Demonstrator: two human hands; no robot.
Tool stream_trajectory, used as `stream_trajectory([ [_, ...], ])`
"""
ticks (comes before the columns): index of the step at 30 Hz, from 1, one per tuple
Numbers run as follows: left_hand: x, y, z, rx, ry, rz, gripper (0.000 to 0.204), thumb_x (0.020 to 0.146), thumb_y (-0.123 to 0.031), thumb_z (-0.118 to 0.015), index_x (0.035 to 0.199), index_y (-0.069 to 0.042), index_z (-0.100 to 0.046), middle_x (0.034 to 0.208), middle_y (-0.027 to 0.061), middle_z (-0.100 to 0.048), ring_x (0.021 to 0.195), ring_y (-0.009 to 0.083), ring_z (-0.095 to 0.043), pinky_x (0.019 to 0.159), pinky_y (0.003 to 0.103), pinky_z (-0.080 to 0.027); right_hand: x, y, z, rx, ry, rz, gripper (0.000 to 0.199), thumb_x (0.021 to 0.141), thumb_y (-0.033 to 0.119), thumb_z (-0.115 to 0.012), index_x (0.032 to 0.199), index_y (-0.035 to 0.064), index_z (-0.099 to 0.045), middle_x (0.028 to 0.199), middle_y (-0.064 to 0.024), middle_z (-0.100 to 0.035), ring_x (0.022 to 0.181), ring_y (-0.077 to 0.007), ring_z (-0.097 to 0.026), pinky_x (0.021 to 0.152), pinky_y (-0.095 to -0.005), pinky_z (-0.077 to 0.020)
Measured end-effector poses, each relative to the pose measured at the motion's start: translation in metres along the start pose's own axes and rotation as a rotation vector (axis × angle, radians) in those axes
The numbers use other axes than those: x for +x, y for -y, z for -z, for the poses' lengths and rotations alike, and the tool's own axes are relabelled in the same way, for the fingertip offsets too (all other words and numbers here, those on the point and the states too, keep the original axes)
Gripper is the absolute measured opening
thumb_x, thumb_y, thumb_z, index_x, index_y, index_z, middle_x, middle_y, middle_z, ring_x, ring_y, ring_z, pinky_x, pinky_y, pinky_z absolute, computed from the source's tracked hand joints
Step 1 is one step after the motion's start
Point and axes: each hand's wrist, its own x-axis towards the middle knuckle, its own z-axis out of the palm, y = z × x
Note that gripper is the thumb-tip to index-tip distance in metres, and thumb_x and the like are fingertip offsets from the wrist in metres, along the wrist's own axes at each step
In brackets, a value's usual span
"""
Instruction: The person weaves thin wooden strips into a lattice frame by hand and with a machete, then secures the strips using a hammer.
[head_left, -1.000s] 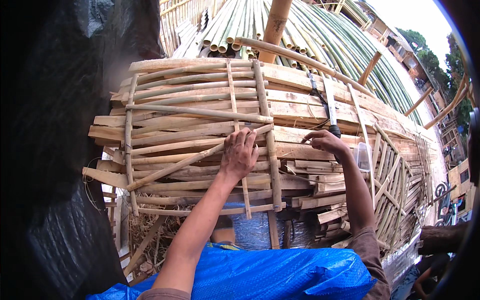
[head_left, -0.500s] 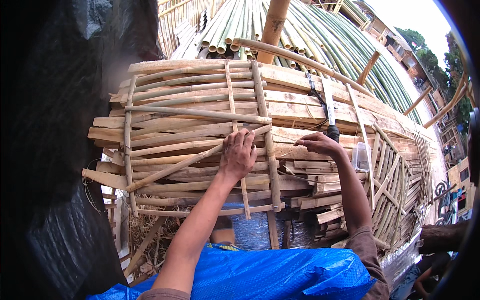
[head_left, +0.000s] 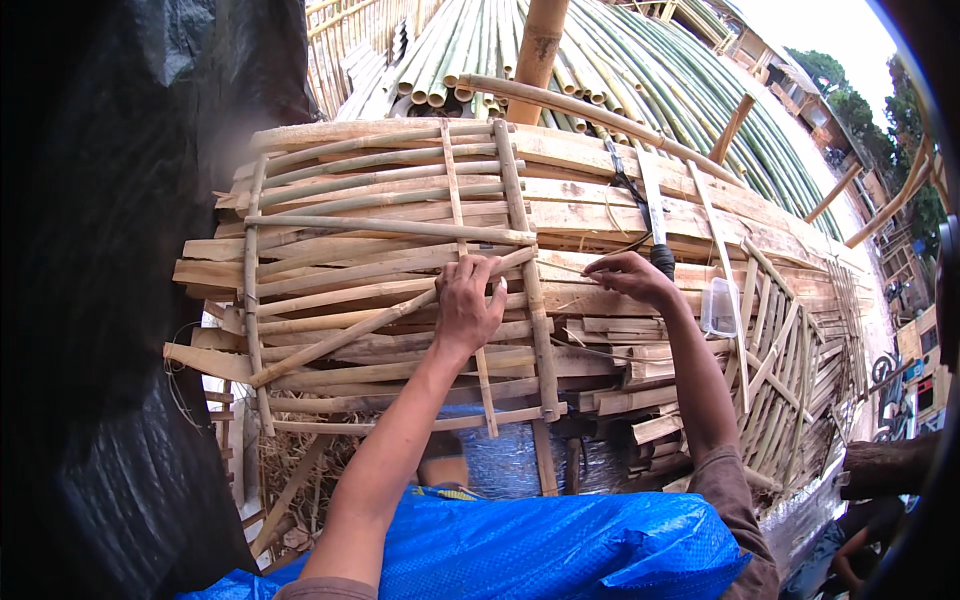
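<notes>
A bamboo lattice frame (head_left: 544, 340) lies across a stack of rough wooden planks (head_left: 590, 210). My left hand (head_left: 467, 305) is closed over a diagonal bamboo slat (head_left: 340, 341), close to where it meets the frame's right side bar. A thin upright strip (head_left: 484, 385) of the frame passes beneath this hand. To the right, my right hand (head_left: 632, 278) pinches a thin tan strand (head_left: 560, 266) that stretches leftward to the joint. Just beyond the right hand is a long knife (head_left: 655, 205) with a dark wrapped handle, lying on the planks.
A clear plastic container (head_left: 718, 307) sits right of my right hand, near another slatted bamboo panel (head_left: 775, 370). Long green bamboo poles (head_left: 690, 130) are piled behind a wooden post (head_left: 538, 50). Blue sheeting (head_left: 550, 530) covers my lap; dark sheeting (head_left: 130, 300) hangs at left.
My left hand has shifted slightly left and its fingers have curled in more. My right hand has come slightly left and up, and the thin strand now shows between it and the joint.
</notes>
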Motion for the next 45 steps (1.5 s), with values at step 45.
stream_trajectory([
  [45, 0.033, -0.001, -0.024, -0.181, -0.009, 0.585, 0.018, 0.085, -0.034, -0.076, 0.086, -0.016, -0.077, 0.092, 0.0073, -0.063, 0.097, 0.0279, -0.061, 0.087, 0.049, -0.036, 0.037, 0.038, -0.052, -0.182, -0.177, 0.012, 0.026, 0.091, 0.021, -0.068, 0.111, 0.0045, -0.073, 0.081, -0.0122, -0.073, 0.069, -0.0185, -0.069, 0.067, -0.0336, -0.0544],
])
